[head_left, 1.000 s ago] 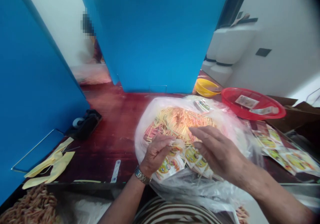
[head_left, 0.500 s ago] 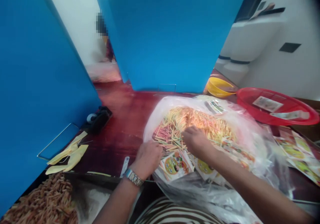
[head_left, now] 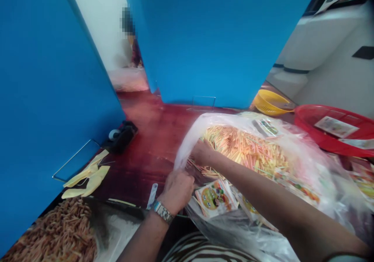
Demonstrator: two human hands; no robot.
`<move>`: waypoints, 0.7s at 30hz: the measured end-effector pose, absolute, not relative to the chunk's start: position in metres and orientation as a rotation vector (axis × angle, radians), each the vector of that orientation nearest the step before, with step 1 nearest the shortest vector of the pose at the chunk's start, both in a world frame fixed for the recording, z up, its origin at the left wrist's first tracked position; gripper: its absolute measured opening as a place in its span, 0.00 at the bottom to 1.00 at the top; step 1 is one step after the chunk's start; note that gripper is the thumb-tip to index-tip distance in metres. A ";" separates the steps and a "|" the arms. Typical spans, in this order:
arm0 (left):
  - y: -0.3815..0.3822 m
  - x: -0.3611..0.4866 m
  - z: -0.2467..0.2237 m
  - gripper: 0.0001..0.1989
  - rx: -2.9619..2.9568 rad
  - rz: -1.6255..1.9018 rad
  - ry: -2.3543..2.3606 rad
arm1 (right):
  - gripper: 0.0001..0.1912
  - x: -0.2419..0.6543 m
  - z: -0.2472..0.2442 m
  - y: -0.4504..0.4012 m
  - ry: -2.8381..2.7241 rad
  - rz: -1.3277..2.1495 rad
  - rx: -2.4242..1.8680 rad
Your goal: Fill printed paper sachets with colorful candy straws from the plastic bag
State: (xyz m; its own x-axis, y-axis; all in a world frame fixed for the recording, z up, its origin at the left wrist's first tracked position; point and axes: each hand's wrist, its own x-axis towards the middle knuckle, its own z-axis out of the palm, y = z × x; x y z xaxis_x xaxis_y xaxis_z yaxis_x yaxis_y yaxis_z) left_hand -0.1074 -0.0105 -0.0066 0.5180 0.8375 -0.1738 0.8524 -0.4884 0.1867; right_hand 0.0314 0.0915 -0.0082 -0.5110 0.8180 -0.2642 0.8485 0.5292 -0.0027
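Right now the left hand, a steel wristwatch on its wrist, is curled closed, its grip clamped on a raised fold of a clear plastic bag. The right hand reaches across from the lower right to the bag's mouth, where plastic and sticks hide its fingers, so I cannot tell whether that grip is apart or together. The bag lies on a dark red table, near the front edge, and holds a mass of thin yellow, orange and pink sticks. Printed sachets with round yellow-green labels lie toward its near side, just beside the left hand. Beyond the bag sit a yellow colander and a red plastic basket holding printed slips. To the left on the table are a black tape dispenser, folded yellow strips and a white strip, between tall blue panels. Orange-brown sticks lie heaped at the lower left.
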 end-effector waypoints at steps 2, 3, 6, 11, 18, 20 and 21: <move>-0.011 -0.106 -0.005 0.12 2.487 -0.081 1.449 | 0.16 0.034 -0.010 0.092 2.536 -0.216 1.429; -0.011 -0.106 -0.003 0.11 2.469 -0.077 1.474 | 0.16 0.035 -0.011 0.093 2.539 -0.236 1.435; -0.011 -0.103 0.004 0.17 2.390 -0.112 1.584 | 0.17 0.042 -0.009 0.096 2.559 -0.322 1.431; -0.008 -0.099 0.015 0.14 2.291 -0.172 1.695 | 0.10 0.070 0.011 0.094 2.590 -0.440 1.505; 0.015 -0.064 0.011 0.18 1.596 0.910 1.223 | 0.07 0.117 0.037 0.060 2.646 -1.801 1.604; 0.022 -0.046 0.009 0.21 1.251 0.941 0.917 | 0.08 0.117 0.032 0.051 2.420 -2.301 1.535; 0.025 -0.038 0.008 0.21 1.134 0.932 0.785 | 0.09 0.115 0.029 0.047 2.341 -2.396 1.503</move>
